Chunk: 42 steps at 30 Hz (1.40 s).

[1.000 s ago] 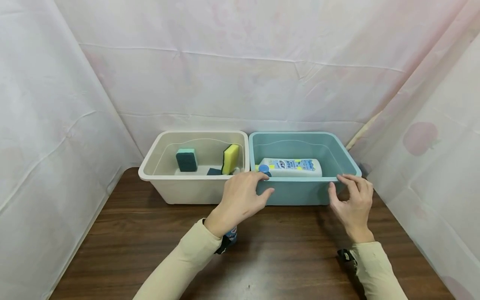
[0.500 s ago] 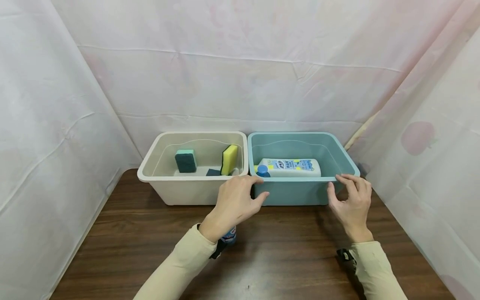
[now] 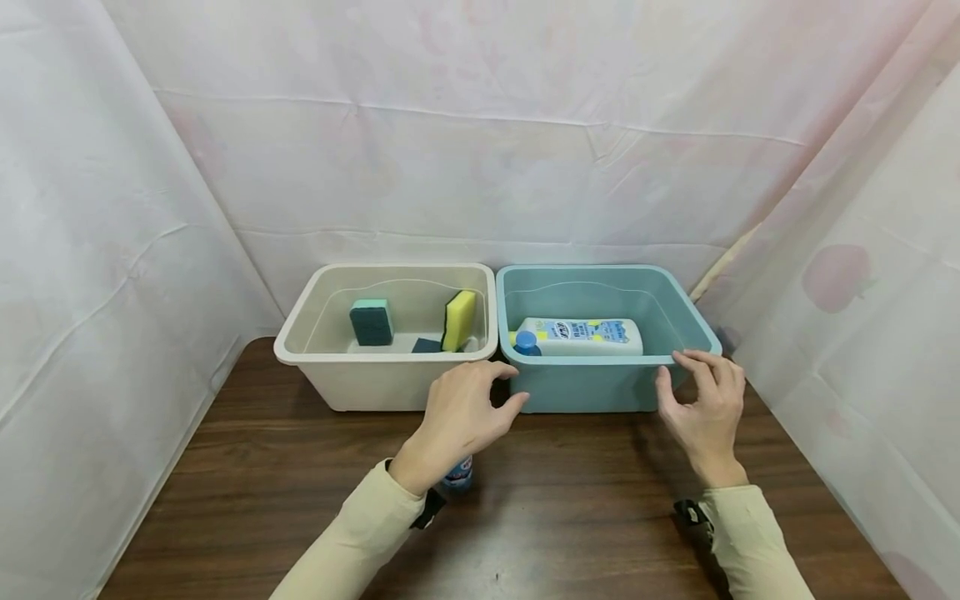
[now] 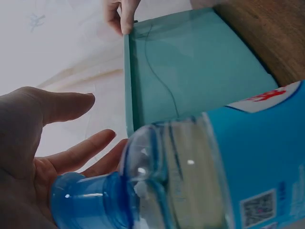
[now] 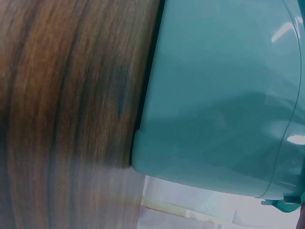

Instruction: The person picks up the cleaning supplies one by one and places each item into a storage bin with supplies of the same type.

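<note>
My left hand [image 3: 465,408] hovers in front of the gap between two bins, fingers loosely bent and thumb apart, holding nothing. Below its wrist a bottle [image 3: 458,475] with a blue label stands on the table, mostly hidden by the arm. The left wrist view shows that bottle [image 4: 257,157] close up, clear at the shoulder, with a blue cap [image 4: 86,195]. My right hand [image 3: 705,408] holds the front rim of the teal bin [image 3: 600,387] near its right corner, fingertips over the rim and thumb in front. Inside lies a white bottle [image 3: 581,336] with a blue cap.
A cream bin [image 3: 382,387] stands left of the teal one. It contains a green sponge [image 3: 371,322], a yellow sponge [image 3: 458,322] and a dark flat piece [image 3: 427,345]. Pale curtains [image 3: 465,150] enclose the brown wooden table [image 3: 570,500] behind and at the sides.
My left hand has drawn back from the teal bin's front left rim, moving left and slightly toward me. My right hand has stayed at the rim.
</note>
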Each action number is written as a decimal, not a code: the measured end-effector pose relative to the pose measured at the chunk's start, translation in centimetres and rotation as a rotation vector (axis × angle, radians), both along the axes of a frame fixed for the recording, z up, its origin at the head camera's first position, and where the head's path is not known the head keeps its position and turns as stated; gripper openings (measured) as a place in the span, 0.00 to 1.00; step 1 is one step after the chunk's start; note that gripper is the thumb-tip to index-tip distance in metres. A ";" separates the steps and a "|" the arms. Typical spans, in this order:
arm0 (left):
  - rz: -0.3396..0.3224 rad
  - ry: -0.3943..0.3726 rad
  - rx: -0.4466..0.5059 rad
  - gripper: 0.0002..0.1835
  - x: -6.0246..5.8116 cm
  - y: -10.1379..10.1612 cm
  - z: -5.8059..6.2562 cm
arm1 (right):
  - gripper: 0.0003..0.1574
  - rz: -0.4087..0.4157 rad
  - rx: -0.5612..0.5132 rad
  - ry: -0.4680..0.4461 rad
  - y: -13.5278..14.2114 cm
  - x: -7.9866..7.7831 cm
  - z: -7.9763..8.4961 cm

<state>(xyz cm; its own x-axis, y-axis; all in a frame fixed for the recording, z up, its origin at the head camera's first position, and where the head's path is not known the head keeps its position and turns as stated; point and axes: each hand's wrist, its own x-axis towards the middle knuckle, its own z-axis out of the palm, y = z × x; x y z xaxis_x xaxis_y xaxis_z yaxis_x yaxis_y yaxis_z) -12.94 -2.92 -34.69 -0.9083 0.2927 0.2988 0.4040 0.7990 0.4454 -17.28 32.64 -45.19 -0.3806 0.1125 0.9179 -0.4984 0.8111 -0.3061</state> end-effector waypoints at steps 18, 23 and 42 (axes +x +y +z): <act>-0.021 -0.038 0.115 0.12 0.2 -1.2 -1.9 | 0.21 0.001 -0.006 0.001 -0.2 0.0 0.1; -0.024 -0.035 0.147 0.12 0.2 -1.3 -2.3 | 0.20 -0.005 -0.001 0.002 -0.2 0.0 0.1; -0.119 -0.014 0.279 0.07 0.0 -3.4 -4.6 | 0.19 -0.003 -0.019 0.018 -0.5 0.1 0.4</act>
